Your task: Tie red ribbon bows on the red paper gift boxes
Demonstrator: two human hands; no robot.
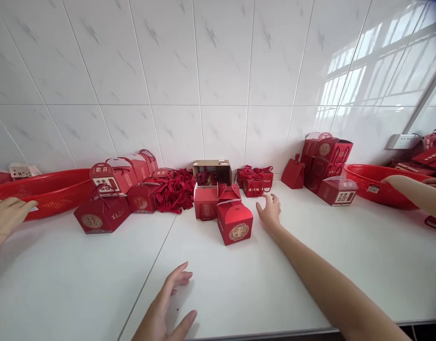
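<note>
My left hand [166, 305] is over the near part of the white counter, its fingers spread and nothing in them. My right hand [270, 210] reaches farther out, fingers apart and holding nothing, just short of small red boxes with ribbon bows [257, 182]. To its left stands a red gift box [235, 226] with a gold round emblem. Another red box [205, 201] with a pale lid edge sits against it, partly hidden. Behind them is an open brown cardboard box [213, 164] with dark red pieces inside. A heap of red ribbons [177, 192] lies left of these.
Red gift boxes [104, 213] stand grouped at left, and more are stacked [326, 166] at right. Another person's hand [8, 213] rests at a red basket [63, 192] on the left; another person's arm [413, 189] reaches into a right-hand basket [367, 185]. Tiled wall [221, 71] behind.
</note>
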